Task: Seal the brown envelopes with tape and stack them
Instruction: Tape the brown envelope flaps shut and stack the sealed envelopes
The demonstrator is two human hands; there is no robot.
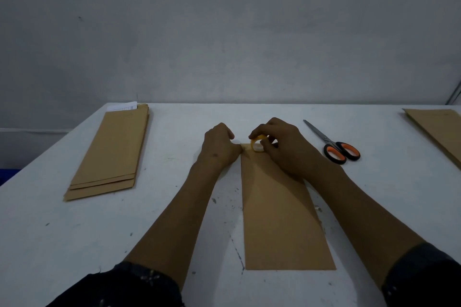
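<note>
Brown envelope (pixel 282 217) lay flat, lengthwise, on white table (pixel 74 232); right hand (pixel 282 147) gripped yellow tape roll (pixel 257 145) at envelope's far end; left hand (pixel 219 147), fingers curled, pressed far-left corner; envelope stack (pixel 112 149) at left; scissors (pixel 334 144) at right

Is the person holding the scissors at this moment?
No, the scissors lie untouched on the table beside the right hand, which grips the tape roll.
</note>
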